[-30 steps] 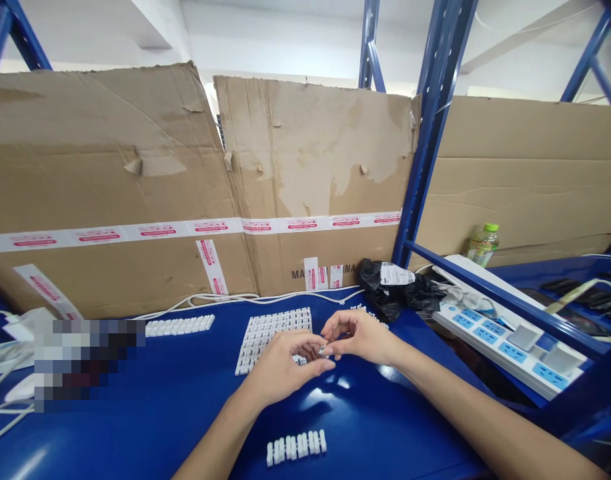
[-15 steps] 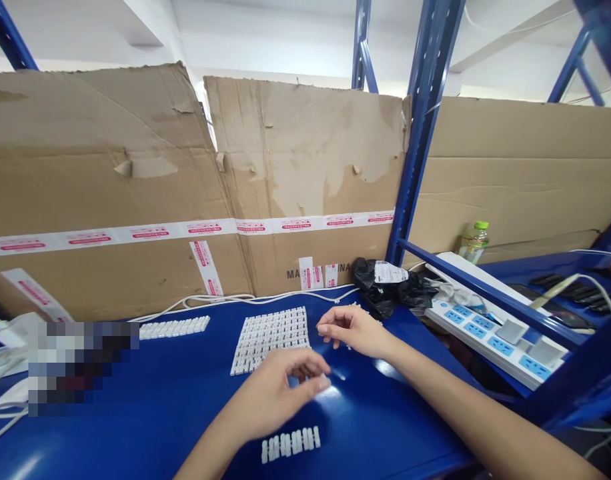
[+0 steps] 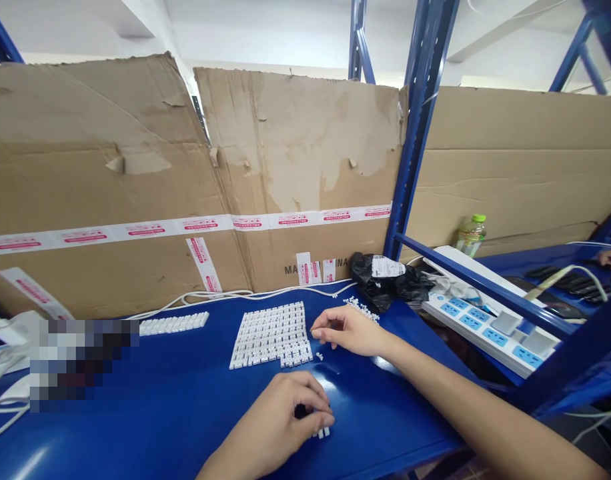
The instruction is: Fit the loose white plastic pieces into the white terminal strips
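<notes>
Head camera looks down on a blue workbench (image 3: 135, 420) before cardboard sheets (image 3: 135, 167). A large block of white connectors (image 3: 270, 335) lies laid out in rows, a loose heap (image 3: 360, 308) beyond it. Right hand (image 3: 348, 330) sits beside the block, fingers curled and slightly apart, empty. Left hand (image 3: 270, 417) covers a white strip (image 3: 321, 433), fingers together; whether they grip it is hidden.

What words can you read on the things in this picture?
"MA" and "NA" in dark letters on the cardboard box, with white labels over the letters between them.
The red print on the white tape is too small to read.
The sticker on the black plastic bag is too small to read.
</notes>
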A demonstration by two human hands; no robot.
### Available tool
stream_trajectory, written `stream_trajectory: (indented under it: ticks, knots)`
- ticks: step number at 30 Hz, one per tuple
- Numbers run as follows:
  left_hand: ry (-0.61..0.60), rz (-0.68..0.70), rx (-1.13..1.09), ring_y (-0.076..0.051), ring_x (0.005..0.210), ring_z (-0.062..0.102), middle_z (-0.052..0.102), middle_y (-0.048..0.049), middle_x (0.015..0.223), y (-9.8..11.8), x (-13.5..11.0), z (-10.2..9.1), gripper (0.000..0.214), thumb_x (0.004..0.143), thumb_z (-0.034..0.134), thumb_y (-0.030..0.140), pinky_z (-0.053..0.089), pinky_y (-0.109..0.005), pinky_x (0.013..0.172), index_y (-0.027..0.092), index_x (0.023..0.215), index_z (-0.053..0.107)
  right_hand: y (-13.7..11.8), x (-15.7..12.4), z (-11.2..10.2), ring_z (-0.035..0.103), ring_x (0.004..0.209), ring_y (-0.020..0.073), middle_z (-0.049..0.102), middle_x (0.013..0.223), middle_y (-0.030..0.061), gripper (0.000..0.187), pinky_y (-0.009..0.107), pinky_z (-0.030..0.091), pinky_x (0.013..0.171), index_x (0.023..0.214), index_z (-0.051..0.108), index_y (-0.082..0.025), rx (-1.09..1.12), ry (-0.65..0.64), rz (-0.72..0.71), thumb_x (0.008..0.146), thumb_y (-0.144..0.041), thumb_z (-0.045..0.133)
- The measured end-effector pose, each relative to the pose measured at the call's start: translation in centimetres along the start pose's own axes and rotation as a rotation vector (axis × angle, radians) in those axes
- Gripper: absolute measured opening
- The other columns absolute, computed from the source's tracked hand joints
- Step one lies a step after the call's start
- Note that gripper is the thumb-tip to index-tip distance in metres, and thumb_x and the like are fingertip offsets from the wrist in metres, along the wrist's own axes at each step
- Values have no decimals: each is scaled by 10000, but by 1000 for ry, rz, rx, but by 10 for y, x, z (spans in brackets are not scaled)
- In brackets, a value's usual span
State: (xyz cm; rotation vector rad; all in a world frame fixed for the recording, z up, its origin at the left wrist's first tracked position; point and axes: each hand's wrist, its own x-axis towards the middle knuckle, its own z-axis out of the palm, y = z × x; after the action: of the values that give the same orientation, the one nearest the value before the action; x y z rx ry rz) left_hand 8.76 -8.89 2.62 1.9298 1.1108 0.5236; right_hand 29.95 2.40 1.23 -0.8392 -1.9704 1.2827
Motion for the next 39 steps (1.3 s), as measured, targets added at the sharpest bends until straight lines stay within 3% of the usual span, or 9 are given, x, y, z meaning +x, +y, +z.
stream_trajectory:
  ticks: [5, 10, 12, 16, 20, 24, 28, 34, 39]
  knots:
    - [78, 35, 87, -206, 874, 726, 792, -10, 1003, -3, -4, -6, 231, 986, 666, 382, 549, -284, 780, 306, 873, 852, 0, -3, -3, 718, 804, 187, 797, 916, 42, 186, 298, 549, 746, 995, 792, -204, -296, 19, -157, 973, -372, 716]
    - [423, 116, 375, -270, 1030, 700, 744, -71, 1129, -31, -2, -17, 223, 1010, 596, 311, 568, -397, 930, 270, 1102, 795, -3, -5, -4, 707, 791, 198, 778, 890, 38, 136, 293, 513, 736, 945, 803, -214, -540, -62, -246, 909, -346, 801]
    - [481, 110, 468, -286, 1037, 694, 725, -88, 1133, -41, -2, -18, 237, 1009, 580, 294, 574, -419, 922, 250, 1130, 779, -2, -5, -3, 701, 772, 193, 768, 889, 37, 154, 283, 504, 715, 945, 805, -213, -557, -105, -227, 885, -353, 832]
    - [467, 68, 536, -285, 992, 695, 718, -80, 1064, -46, -6, -18, 241, 1012, 561, 292, 581, -412, 878, 243, 1077, 788, 3, -4, -2, 701, 808, 186, 753, 903, 29, 50, 270, 503, 737, 939, 814, -222, -593, -162, -215, 889, -223, 810]
    - [451, 47, 526, -274, 992, 688, 726, -74, 1058, -45, -13, -20, 252, 1015, 554, 279, 580, -393, 885, 256, 1020, 805, 3, -4, -8, 697, 879, 195, 736, 945, 39, 127, 290, 520, 826, 950, 801, -210, -662, -152, -247, 889, -107, 756]
    - [383, 37, 524, -278, 1051, 680, 730, -69, 1108, -46, -18, -22, 276, 1017, 537, 253, 577, -400, 933, 253, 942, 802, 5, 0, -25, 649, 1021, 255, 724, 1021, 88, 127, 374, 506, 946, 972, 759, -190, -840, 85, -284, 958, -103, 667]
    - [384, 41, 543, -283, 1071, 688, 746, -60, 1131, -48, -20, -25, 247, 1013, 548, 262, 587, -413, 945, 268, 992, 794, 19, 13, -42, 632, 1024, 276, 729, 1016, 123, 155, 392, 484, 964, 973, 723, -150, -1001, 254, -153, 997, -78, 588]
    - [414, 70, 553, -282, 1094, 705, 779, -45, 1136, -51, -23, -25, 241, 997, 566, 222, 598, -432, 979, 285, 1063, 788, 32, 27, -46, 702, 912, 222, 746, 957, 105, 154, 277, 472, 836, 1020, 717, -154, -1041, 215, 4, 1040, -154, 564]
    - [435, 70, 563, -281, 1145, 700, 762, -51, 1229, -53, -25, -24, 260, 1015, 560, 240, 591, -460, 1020, 286, 1164, 768, 31, 30, -43, 721, 921, 230, 757, 1006, 122, 166, 265, 461, 827, 1050, 719, -159, -1065, 218, 55, 1047, -172, 553]
